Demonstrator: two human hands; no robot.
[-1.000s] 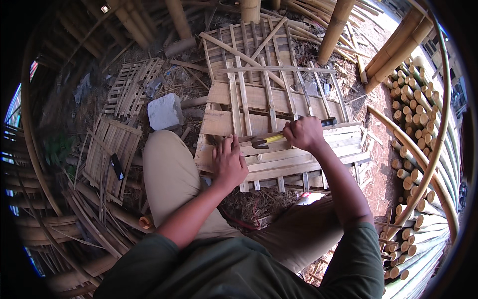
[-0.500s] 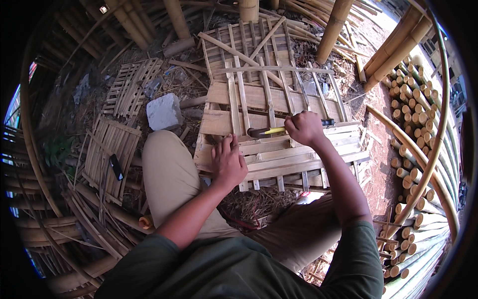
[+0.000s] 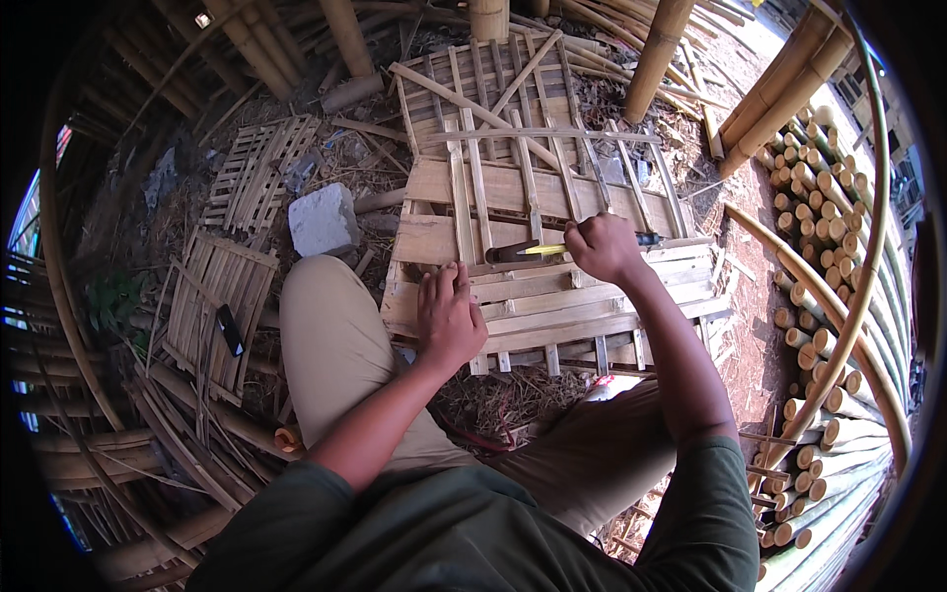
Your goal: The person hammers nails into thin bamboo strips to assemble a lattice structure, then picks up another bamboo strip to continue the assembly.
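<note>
My right hand [image 3: 604, 247] is wrapped round the handle of a hammer [image 3: 538, 251] with a dark head and a yellow and black handle. The hammer lies nearly level over a lattice of split bamboo slats [image 3: 552, 311], its head just right of my left fingertips. At the left edge of the lattice, my left hand [image 3: 451, 321] has its fingers bent and pressed together against a crosswise slat. What they pinch, if anything, is hidden. Several lengthwise strips [image 3: 528, 187] run away from me under the crosswise slats. Beneath the lattice are wide wooden boards [image 3: 434, 187].
A pale block [image 3: 324, 219] stands left of the boards. Farther left lie two slatted panels [image 3: 222, 306], the nearer with a black phone [image 3: 230, 331] on it. Cut bamboo poles [image 3: 829, 434] are stacked at the right. Upright bamboo posts [image 3: 659, 59] stand at the back.
The hammer head has risen and tilted slightly, and my right hand has lifted a little with it. My left hand stays at the slat's edge. The whole view has shifted slightly.
</note>
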